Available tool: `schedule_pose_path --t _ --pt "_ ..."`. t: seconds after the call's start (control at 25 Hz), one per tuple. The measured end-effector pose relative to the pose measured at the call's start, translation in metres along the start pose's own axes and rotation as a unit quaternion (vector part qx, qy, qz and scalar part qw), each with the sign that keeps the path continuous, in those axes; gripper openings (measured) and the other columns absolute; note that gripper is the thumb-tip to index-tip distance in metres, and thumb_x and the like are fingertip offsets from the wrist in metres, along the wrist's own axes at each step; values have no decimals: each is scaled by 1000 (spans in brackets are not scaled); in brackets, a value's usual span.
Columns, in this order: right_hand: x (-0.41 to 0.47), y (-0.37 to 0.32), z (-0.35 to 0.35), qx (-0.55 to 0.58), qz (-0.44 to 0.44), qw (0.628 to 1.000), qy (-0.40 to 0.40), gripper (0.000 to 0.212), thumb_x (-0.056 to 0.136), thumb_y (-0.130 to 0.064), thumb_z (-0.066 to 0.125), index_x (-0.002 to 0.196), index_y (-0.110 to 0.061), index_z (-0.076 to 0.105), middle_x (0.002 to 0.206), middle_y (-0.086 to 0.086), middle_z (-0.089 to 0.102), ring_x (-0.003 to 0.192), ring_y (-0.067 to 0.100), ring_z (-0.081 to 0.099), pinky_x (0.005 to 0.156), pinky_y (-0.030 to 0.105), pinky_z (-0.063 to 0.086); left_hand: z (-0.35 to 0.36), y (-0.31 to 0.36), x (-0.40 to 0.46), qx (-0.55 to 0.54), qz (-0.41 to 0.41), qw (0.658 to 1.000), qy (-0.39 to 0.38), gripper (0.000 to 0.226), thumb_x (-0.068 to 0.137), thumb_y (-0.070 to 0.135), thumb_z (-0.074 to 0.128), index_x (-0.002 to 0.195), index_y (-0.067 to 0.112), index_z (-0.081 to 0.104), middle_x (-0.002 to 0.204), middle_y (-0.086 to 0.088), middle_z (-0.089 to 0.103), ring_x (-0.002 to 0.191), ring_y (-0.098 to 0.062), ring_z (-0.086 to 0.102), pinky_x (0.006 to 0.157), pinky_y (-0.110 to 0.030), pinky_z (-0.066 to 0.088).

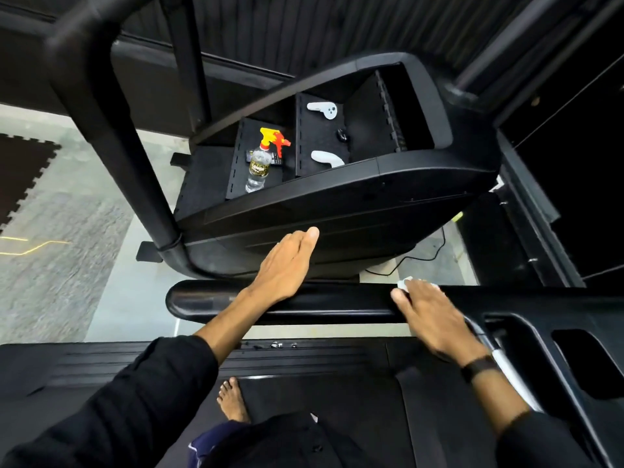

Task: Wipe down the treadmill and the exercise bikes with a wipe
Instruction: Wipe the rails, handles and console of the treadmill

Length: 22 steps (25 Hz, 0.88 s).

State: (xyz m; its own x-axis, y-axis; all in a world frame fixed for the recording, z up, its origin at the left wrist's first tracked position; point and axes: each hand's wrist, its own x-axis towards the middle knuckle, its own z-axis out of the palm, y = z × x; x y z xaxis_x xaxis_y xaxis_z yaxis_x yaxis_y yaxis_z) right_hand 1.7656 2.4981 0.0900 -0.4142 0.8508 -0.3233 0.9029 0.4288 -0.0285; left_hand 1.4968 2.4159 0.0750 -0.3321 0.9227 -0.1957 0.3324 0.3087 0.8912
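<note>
While you stand barefoot on the treadmill (304, 393), your right hand (435, 319) presses a white wipe (404, 284) onto the black front handlebar (337, 300), fingers (400, 298) laid fairly flat over it, only a corner of the wipe showing past them. Your left hand (287, 265) reaches over the bar, fingers straight and released, touching the edge of the black console tray (337, 204). In the tray's left compartment lies a spray bottle (261, 160); in the middle one rest two white controllers (322, 109)
</note>
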Motion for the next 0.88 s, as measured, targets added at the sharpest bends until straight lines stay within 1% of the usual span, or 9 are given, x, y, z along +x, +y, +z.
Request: schedule_pose_path --t 0.08,0.2,0.28,0.36,0.48,0.6,0.68,0.76,0.88 --pt "33 -6 -12 1 67 994 -85 99 85 -81 -5 130 -19 58 135 7 58 130 28 49 108 41 32 7 6 -5 7 1 1000 16 68 99 61 17 114 9 58 116 -5 61 109 -21 55 90 -36 38" --pt "54 -73 -5 2 -10 987 -160 91 92 -76 4 135 -16 56 142 9 54 133 28 48 106 41 34 21 22 -13 21 12 999 31 64 101 57 18 113 10 59 116 -5 61 108 -20 53 89 -34 33" --pt "39 -114 11 -34 -101 988 -115 78 97 -68 16 134 -10 54 138 14 55 128 31 49 104 41 36 31 30 -17 6 6 998 62 61 101 55 21 112 9 60 115 -7 62 104 -17 53 89 -33 32" --pt "4 -125 25 -53 -187 981 -22 73 100 -61 20 141 -7 44 144 16 48 134 32 40 113 42 28 39 29 -23 -9 -10 995 95 62 100 55 22 111 8 61 113 -7 64 102 -18 55 86 -33 35" --pt "-40 -69 34 0 -271 961 54 78 99 -64 10 152 -11 29 162 10 23 151 24 14 123 41 9 50 25 -36 -27 4 991 135 76 92 66 19 105 4 61 108 -12 65 101 -25 58 90 -42 45" --pt "-30 25 29 -7 -184 975 126 69 98 -65 14 136 -17 46 144 4 45 138 24 36 117 38 24 62 25 -51 -34 31 982 183 67 87 68 17 94 16 58 94 -7 61 94 -26 58 88 -45 45" --pt "-4 47 13 -27 -83 992 89 76 95 -67 9 122 -14 57 124 6 59 120 28 51 106 39 34 71 27 -58 -35 31 977 208 59 89 64 19 92 19 56 90 -2 55 91 -28 57 86 -42 45" --pt "26 27 2 -48 -36 998 4 85 95 -69 7 114 -9 65 118 14 65 114 34 58 100 44 40 84 31 -60 -39 35 976 209 61 90 61 20 90 14 59 89 -9 59 94 -29 56 87 -42 44" --pt "33 -29 11 -41 -95 994 -28 88 94 -72 9 117 -8 64 119 15 65 112 33 58 96 45 43 96 39 -58 -23 58 982 178 66 95 55 24 96 1 61 99 -18 63 93 -23 55 97 -40 43"
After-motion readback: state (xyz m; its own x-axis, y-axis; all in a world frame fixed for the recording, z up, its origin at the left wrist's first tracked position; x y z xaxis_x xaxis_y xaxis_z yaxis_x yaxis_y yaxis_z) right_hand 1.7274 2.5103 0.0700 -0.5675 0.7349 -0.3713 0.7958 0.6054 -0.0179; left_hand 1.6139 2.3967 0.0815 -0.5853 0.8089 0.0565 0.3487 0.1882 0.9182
